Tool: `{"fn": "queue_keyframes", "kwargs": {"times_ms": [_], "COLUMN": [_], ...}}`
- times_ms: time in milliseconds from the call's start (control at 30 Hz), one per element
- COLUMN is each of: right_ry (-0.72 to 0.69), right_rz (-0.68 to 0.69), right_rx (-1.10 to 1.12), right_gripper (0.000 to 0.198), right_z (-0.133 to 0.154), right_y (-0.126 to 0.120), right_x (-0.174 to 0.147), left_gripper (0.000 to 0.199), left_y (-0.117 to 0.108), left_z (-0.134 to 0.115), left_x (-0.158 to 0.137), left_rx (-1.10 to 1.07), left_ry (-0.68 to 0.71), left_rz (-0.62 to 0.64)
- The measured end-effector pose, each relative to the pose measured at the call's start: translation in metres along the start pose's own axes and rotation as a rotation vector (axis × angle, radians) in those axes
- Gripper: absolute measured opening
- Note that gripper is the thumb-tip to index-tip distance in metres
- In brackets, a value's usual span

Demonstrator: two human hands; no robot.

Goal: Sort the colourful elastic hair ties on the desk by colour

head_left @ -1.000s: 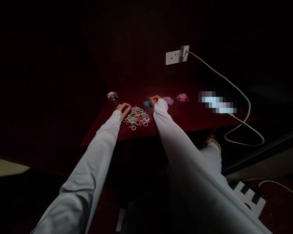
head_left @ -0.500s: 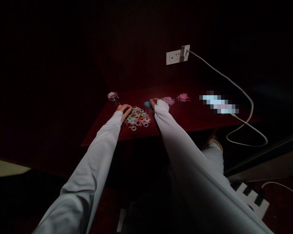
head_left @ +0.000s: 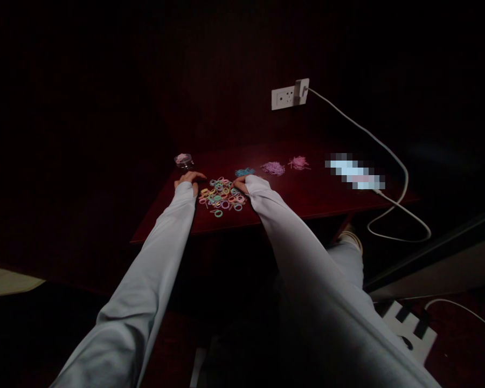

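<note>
A mixed pile of small coloured hair ties [head_left: 225, 193], green, pink, yellow and lilac rings among thinner bands, lies near the front edge of the dark red table [head_left: 307, 196]. At the pile's left side, my left hand [head_left: 188, 179] is open, fingers stretched out and apart from the pile. My right hand [head_left: 241, 185] touches the pile's right edge, its fingers bent and close together; whatever is between the tips is too small to make out. Just behind it is a small heap of blue bands [head_left: 244, 172]. Farther right are a purple heap [head_left: 274, 168] and a pink heap [head_left: 299, 163].
Behind my left hand stands a clear round jar [head_left: 183, 161] with something pale pink in it. A blurred-out bright device [head_left: 355, 172] lies to the right, joined by a white cable [head_left: 406, 178] to a wall socket [head_left: 285, 98]. A white box-like object [head_left: 412, 331] sits low right.
My right hand has come from the blue heap toward me and left to the mixed pile. My left hand has drawn back left from the pile. The view has shifted slightly.
</note>
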State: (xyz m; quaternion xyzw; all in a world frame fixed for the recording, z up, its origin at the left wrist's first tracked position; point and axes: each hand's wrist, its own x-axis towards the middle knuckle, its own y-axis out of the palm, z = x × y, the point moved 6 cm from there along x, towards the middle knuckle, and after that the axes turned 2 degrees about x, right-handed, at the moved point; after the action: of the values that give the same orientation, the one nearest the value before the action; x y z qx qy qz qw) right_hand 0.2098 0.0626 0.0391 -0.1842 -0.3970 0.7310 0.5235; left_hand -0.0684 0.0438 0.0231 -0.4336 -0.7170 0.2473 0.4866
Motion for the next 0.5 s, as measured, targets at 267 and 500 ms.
{"fn": "queue_keyframes", "kwargs": {"times_ms": [267, 500], "right_ry": [0.075, 0.025], "right_rz": [0.088, 0.062], "right_rx": [0.121, 0.280], "right_gripper": [0.038, 0.041], "right_z": [-0.005, -0.015], "right_y": [0.004, 0.014], "right_x": [0.005, 0.021], "left_gripper": [0.050, 0.036], "left_y": [0.013, 0.010], "left_z": [-0.034, -0.038], "left_x": [-0.015, -0.015], "left_rx": [-0.146, -0.130], "left_ry": [0.307, 0.323], "left_rz": [0.172, 0.177]}}
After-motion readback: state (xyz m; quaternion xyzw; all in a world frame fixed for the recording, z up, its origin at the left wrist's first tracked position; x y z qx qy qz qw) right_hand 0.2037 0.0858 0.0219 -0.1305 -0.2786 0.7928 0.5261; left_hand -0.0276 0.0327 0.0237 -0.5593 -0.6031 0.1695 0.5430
